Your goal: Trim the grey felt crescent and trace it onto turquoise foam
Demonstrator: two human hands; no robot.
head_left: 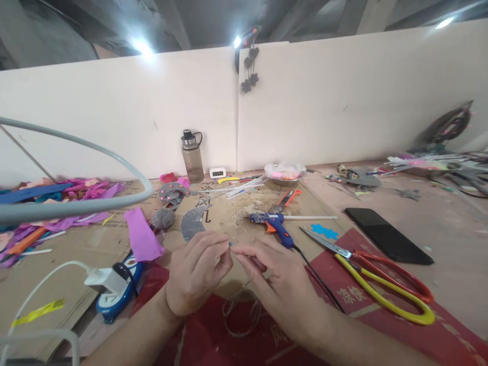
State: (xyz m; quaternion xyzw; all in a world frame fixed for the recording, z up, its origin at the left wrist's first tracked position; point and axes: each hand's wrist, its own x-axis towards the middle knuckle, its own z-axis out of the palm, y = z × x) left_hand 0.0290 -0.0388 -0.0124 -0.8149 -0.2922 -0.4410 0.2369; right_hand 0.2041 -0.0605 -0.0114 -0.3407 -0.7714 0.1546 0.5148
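White panels (324, 107) are stood behind the table (453, 249), beneath a dim grey ceiling hung with bright lights. Near the left edge, strips of pink, purple, blue and orange material (87, 190) are heaped, crossed in view by a pale curved tube (95, 147). Closer to the near edge, a white plug (104, 280) is fitted into a blue-and-white power strip (120, 297), with a purple piece (143, 236) laid just beyond. Toward the far edge, a grey yarn ball (163, 218), a grey crescent (193, 222) and a capped bottle (192, 158) are seen.

At the middle of the near side, both hands are raised over cardboard and a red sheet. The left hand (199, 267) is curled, its fingers drawn together; the right hand (284, 284) is partly closed, its thumb and index finger brought close. Between their fingertips a tiny bluish piece (230, 244) is seen; by which hand it is gripped cannot be told. Thin cord (241, 325) is looped below.

Beyond the right hand, a blue glue gun (272, 222) is laid, followed by a blue cutout (324, 231), open scissors (366, 269) with red and yellow handles, and a black phone (387, 235) toward the right edge.
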